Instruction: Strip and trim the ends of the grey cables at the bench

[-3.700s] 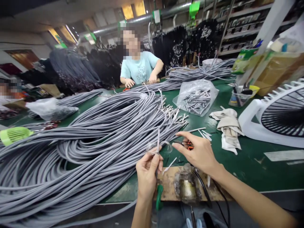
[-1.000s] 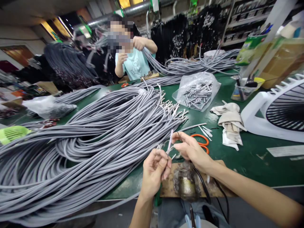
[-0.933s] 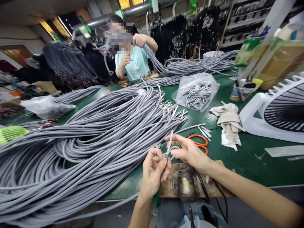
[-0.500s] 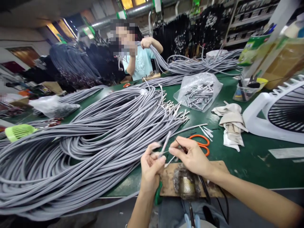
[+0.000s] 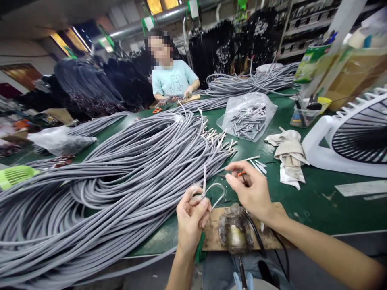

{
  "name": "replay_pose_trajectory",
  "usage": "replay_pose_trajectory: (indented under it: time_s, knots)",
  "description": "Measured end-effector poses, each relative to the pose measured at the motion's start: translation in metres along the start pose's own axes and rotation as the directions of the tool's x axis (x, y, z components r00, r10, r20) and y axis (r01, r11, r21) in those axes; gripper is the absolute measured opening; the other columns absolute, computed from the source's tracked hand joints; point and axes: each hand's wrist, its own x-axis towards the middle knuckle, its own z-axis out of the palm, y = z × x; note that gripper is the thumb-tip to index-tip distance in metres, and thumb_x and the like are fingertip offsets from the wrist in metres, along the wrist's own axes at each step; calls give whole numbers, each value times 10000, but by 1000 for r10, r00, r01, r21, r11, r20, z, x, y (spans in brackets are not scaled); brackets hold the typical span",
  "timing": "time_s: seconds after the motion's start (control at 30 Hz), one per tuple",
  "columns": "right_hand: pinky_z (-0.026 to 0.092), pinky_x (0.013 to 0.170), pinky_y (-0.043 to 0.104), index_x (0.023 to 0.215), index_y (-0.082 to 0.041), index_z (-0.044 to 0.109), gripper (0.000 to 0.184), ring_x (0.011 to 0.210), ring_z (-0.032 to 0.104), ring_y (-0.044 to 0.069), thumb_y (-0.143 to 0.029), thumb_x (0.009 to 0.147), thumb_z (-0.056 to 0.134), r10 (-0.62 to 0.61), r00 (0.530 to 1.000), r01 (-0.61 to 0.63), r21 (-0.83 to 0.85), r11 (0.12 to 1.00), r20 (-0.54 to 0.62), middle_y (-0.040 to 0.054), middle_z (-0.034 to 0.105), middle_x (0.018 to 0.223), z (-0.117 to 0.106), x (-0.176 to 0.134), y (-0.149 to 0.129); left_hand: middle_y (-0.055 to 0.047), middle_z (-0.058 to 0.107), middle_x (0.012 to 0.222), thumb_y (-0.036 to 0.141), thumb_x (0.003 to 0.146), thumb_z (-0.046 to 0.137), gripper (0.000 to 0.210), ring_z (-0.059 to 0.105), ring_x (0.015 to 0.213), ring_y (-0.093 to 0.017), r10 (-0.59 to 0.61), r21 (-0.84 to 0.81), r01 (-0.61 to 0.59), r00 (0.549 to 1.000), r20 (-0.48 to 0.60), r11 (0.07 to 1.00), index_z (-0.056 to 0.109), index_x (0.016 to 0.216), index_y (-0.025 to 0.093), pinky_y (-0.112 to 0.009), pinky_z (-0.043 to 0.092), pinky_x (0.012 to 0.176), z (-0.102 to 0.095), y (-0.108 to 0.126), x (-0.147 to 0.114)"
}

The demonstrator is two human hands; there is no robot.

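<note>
My left hand (image 5: 193, 209) is closed, pinching the end of a grey cable; a pale flat strip (image 5: 204, 179) stands up from its fingers. From the same grip a thin whitish strand (image 5: 223, 191) curves out to the right in a loop. To the right, my right hand (image 5: 249, 187) is curled round a slim dark pointed tool (image 5: 223, 176), whose exact kind I cannot make out. A bit of orange scissors handle (image 5: 242, 173) shows between its fingers, seemingly lying on the table behind. Beneath both hands is a wooden board (image 5: 211, 237) bearing a brownish metal block (image 5: 235, 233).
A large coil of grey cables (image 5: 121, 173) fills the left. Behind are a plastic bag (image 5: 249, 117) of short grey pieces, a crumpled cloth (image 5: 292, 153) and white strips (image 5: 258, 166). A white fan (image 5: 320, 141) stands right. Across the table sits a co-worker (image 5: 175, 80).
My right hand has moved slightly up and away from my left hand, covering the scissors. The thin strand now bows into a loop. The co-worker's hands have come down to the table.
</note>
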Motion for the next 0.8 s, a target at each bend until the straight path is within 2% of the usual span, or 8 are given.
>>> replay_pose_trajectory:
  time_s: [0.07,0.17,0.37,0.47,0.57,0.67,0.73,0.8]
  knots:
    - [275,400,196,771,-173,599,52,464,349,58,-212,770,566,-132,991,131,-29,991,-11,-22,472,651,-1,-3,-4,36,577,588,285,743,647,272,358,335,-10,36,97,-31,998,-54,995,458,911,185,-114,257,345,3,-2,-2]
    - [286,421,206,724,-167,649,104,477,360,65,-232,776,587,-172,969,178,-21,984,175,-19,465,604,0,-4,-5,17,614,649,263,727,667,267,541,472,-78,147,294,-101,979,-139,950,475,894,185,-148,395,432,4,-5,-4]
    - [264,418,196,762,-138,662,222,482,315,51,-358,743,635,63,928,-94,67,993,368,-31,429,615,4,2,2,-2,641,692,198,759,628,155,623,607,-127,242,518,-198,970,-17,832,552,892,175,-179,453,524,-1,-10,-7]
    - [265,426,199,704,-127,632,264,487,326,58,-391,716,646,157,892,-236,140,962,423,-29,449,591,5,4,2,-26,670,779,181,761,621,124,649,710,-148,226,552,-217,973,53,805,589,881,175,-199,491,625,-1,-10,-6]
    - [333,488,215,702,-135,579,268,541,408,83,-397,714,633,186,859,-343,267,900,477,-14,487,629,3,6,0,-36,683,835,200,777,607,155,651,769,-154,155,542,-159,986,54,825,607,931,185,-222,499,714,0,-9,-5]
    - [342,527,223,704,-153,534,188,563,392,85,-324,761,586,119,912,-250,301,920,392,-23,452,641,-3,7,-3,-36,673,807,246,802,581,183,636,716,-138,57,485,-72,997,44,872,615,973,188,-203,489,646,0,-7,-4]
    - [327,517,222,698,-164,524,148,565,366,89,-274,794,550,25,954,-96,227,969,300,-25,410,641,-7,7,-5,-27,646,726,273,807,577,203,596,607,-106,-9,421,-11,999,45,907,612,983,179,-162,436,512,1,-6,-3]
    - [321,504,224,713,-175,534,115,569,365,94,-228,814,524,-120,965,97,108,989,234,-16,398,675,-10,4,-7,-5,606,643,287,810,576,243,483,447,-52,-51,325,37,998,33,945,582,1025,174,-134,325,396,0,-4,-2]
